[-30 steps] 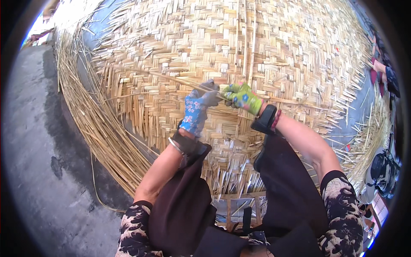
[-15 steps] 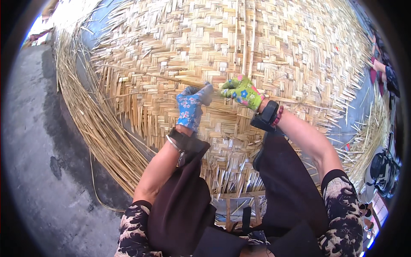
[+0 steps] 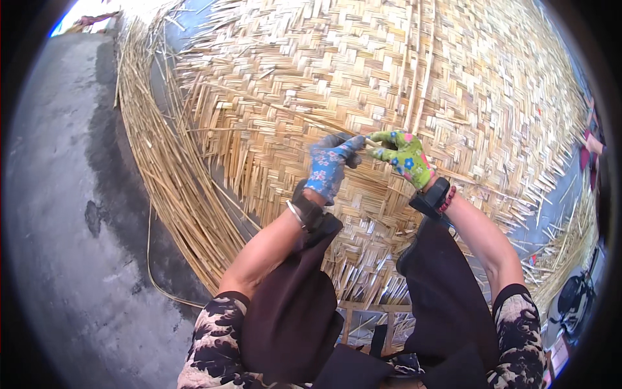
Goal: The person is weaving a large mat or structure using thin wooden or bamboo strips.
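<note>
My left hand (image 3: 329, 165), in a blue floral glove, is closed on a long thin reed strip (image 3: 285, 110) that runs off to the upper left above the mat. Close beside it, my right hand (image 3: 407, 157), in a green floral glove, pinches the strip's near end between thumb and finger. Both hands are just over a large woven reed mat (image 3: 350, 71) with a zigzag pattern. The strip's tip is partly hidden by the gloved fingers.
A long bundle of loose reeds (image 3: 162, 175) curves along the mat's left side, beside grey concrete (image 3: 52, 194). Two long reeds (image 3: 416, 65) lie across the mat ahead. More loose reeds (image 3: 570, 240) lie at the right, where part of another person (image 3: 593, 144) shows.
The whole view has shifted, so the mat and hands appear further right and slightly lower. My right thumb and finger now form a rounder pinch; the left hand keeps its hold.
</note>
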A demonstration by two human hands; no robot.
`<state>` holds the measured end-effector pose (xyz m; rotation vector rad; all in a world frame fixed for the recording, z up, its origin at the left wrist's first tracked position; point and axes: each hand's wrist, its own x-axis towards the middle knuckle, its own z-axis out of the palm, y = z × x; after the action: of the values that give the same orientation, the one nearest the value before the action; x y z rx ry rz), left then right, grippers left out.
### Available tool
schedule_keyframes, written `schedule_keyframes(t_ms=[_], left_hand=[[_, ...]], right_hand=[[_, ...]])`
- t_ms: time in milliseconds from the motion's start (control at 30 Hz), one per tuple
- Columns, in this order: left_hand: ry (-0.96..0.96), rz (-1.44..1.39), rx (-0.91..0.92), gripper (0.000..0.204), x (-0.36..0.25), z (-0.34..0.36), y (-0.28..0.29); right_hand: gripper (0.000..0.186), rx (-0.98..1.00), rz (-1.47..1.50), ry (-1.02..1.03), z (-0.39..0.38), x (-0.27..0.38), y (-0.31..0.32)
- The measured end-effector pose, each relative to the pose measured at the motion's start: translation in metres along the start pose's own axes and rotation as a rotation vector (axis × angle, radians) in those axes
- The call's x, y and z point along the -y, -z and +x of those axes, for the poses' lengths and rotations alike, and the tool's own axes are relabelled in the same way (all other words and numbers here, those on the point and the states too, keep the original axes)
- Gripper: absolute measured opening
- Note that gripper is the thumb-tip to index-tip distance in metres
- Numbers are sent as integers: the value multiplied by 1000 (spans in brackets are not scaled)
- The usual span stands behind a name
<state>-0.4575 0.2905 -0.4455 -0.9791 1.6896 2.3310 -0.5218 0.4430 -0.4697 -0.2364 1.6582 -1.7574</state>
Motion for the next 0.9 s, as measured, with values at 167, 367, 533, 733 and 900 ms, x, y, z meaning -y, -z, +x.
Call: schedule_keyframes(t_ms=[167, 367, 533, 733, 900], left_hand=[[16, 30, -57, 17, -5, -3, 0], [84, 64, -55, 18, -8, -3, 5], [-185, 34, -159, 20, -23, 19, 49], [-225, -113, -257, 17, -28, 13, 67], [-212, -122, -126, 25, -33, 4, 61]], right_hand=[[24, -52, -510, 121, -4, 5, -4], [21, 26, -77, -164, -1, -7, -4], [20, 54, 151, -178, -11, -31, 17], [24, 217, 61, -421, -20, -13, 24], [25, 216, -10, -584, -22, 4, 23]])
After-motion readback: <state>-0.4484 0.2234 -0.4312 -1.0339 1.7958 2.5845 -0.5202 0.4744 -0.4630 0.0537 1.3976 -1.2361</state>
